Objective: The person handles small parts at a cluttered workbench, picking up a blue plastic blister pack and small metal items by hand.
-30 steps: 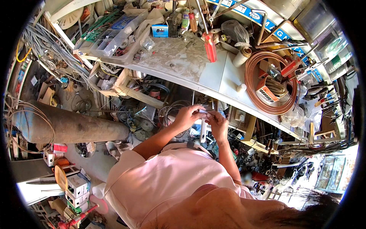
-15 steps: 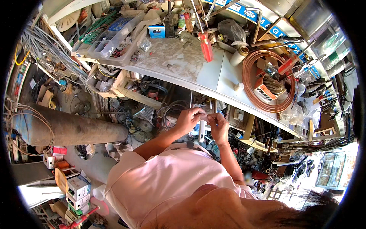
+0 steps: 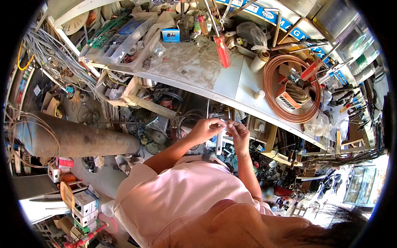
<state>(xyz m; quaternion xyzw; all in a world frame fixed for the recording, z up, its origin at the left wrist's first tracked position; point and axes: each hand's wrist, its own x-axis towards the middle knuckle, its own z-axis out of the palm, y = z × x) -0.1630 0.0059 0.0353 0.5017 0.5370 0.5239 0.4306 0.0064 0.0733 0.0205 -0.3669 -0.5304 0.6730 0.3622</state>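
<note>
In front of my chest, just off the near edge of the workbench (image 3: pixel 194 87), my two hands meet fingertip to fingertip. A tiny pale, thin piece (image 3: pixel 224 126) shows between them; its kind is too small to make out. My left hand (image 3: pixel 205 129) pinches it from the left, with thumb and forefinger pressed together. From the other side, my right hand (image 3: pixel 239 134) holds its fingers curled in a pinch at the same piece. Below the fingertips a white slotted part (image 3: pixel 218 144) is visible, apparently behind the hands.
On the bench lie a copper tube coil (image 3: pixel 269 93), a red-handled screwdriver (image 3: pixel 223 53), a small white bottle (image 3: pixel 259 94) and a clear parts organizer (image 3: pixel 111 51). Cluttered shelves run underneath. A large rusty cylinder (image 3: pixel 91 134) lies at the left; stacked boxes (image 3: pixel 84 206) stand lower left.
My fingertips have shifted slightly, and the pale piece between them shows more clearly. My right hand has turned a little; both hands stay in nearly the same place.
</note>
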